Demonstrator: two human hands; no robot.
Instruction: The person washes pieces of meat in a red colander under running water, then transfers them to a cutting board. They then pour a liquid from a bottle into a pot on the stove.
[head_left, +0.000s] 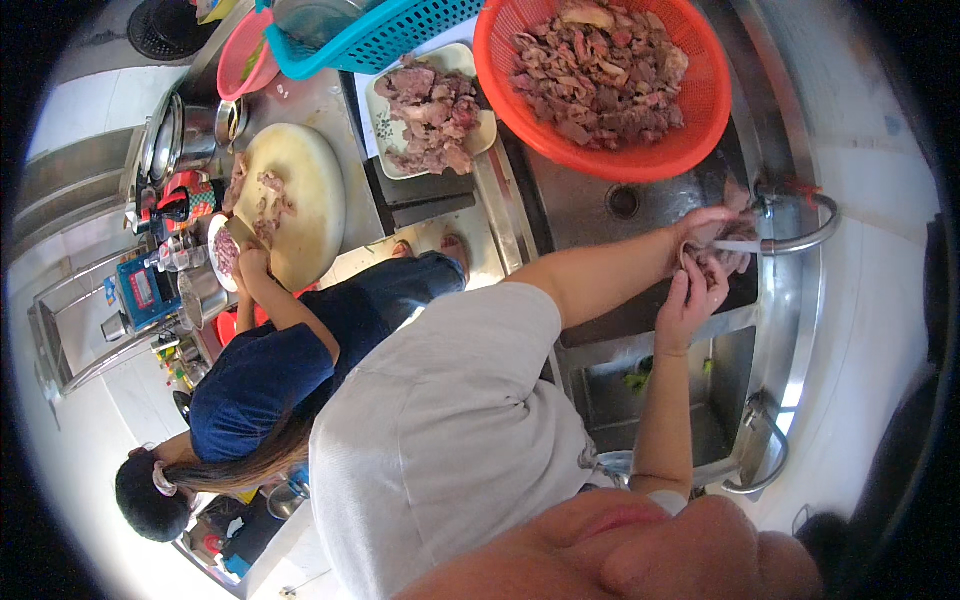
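Note:
Under the faucet (806, 232), a piece of pale, brownish meat (731, 259) is held between my two hands. Water runs from the spout onto it. My left hand (701, 225) cups the meat from the far side, its fingers partly hidden by the meat and the stream. My right hand (694, 296) pinches the near edge with bent fingers. Both hands are over the steel sink basin (577, 195), close to its wall side. To their left, a red plastic colander (499, 112) holds a heap of cut meat (600, 75).
A patterned tray (382, 131) of meat chunks stands beside the colander. A co-worker (262, 375) in dark blue uses a cleaver (240, 232) on a round chopping board (315, 195). A second basin (720, 405) holds green leaves, near another faucet (780, 450). A turquoise basket (375, 37) stands farther off.

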